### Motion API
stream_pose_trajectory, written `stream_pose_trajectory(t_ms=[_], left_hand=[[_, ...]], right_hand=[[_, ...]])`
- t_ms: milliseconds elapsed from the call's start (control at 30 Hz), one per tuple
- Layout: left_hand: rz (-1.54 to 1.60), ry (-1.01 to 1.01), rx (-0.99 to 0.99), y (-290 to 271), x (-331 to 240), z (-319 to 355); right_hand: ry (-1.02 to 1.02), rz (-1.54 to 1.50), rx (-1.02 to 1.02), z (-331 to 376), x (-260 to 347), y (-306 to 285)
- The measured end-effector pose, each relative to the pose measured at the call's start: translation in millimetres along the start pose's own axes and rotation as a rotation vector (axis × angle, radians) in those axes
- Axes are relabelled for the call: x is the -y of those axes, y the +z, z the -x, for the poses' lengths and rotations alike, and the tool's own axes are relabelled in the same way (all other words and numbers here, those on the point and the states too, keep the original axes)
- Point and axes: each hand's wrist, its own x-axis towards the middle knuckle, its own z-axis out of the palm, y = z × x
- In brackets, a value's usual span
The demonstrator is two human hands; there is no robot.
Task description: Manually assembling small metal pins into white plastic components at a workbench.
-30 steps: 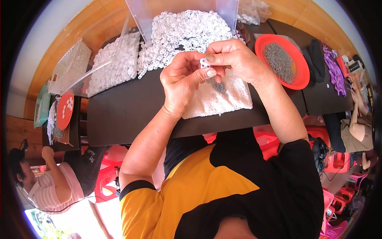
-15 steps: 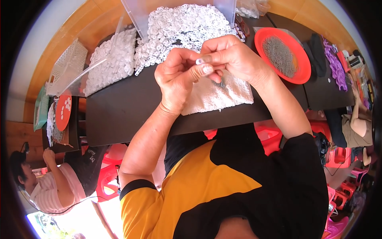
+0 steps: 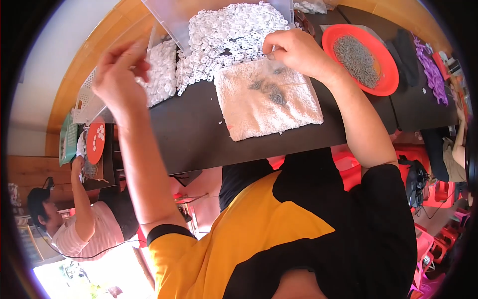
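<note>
My left hand (image 3: 122, 74) is raised at the left, slightly smeared by motion, with its fingers apart and nothing visible in them. It hovers in front of a clear bin (image 3: 162, 74) heaped with small white plastic pieces. My right hand (image 3: 298, 54) hangs over the far edge of a white towel (image 3: 249, 117), thumb and fingers pinched together; whatever they hold is too small or hidden. A cluster of small grey metal parts (image 3: 274, 94) lies on the towel. Beyond it, loose white oval pieces with holes (image 3: 224, 37) spill from a tipped clear plastic box (image 3: 172, 20).
A red plate (image 3: 391, 82) of grey metal parts stands on the dark table (image 3: 194, 134) at the right. Purple pieces (image 3: 430, 74) lie farther right. At the far left a co-worker (image 3: 82, 219) sits near an orange-red plate (image 3: 94, 149) and a green basket (image 3: 67, 142).
My hands, together over the towel before, have parted. The left swung out to the left and opened; the right stayed pinched near the white pieces. The towel's grey parts are now uncovered.
</note>
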Motion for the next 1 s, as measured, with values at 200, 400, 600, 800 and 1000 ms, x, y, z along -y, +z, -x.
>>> stream_pose_trajectory(t_ms=[200,400,600,800,1000], left_hand=[[-0.925,0.49,-0.032,-32,32,-42],[-0.357,0.34,0.238,25,37,39],[-0.203,0.029,0.505,56,44,78],[0.057,-0.584,0.539,55,48,78],[0.282,-0.766,0.579,55,55,82]], right_hand=[[-0.198,0.125,0.078,-1,11,26],[-0.245,0.169,0.08,0,6,43],[-0.227,0.149,0.025,-4,5,55],[-0.244,-0.15,0.004,-2,22,27],[-0.421,-0.109,-0.072,3,37,17]])
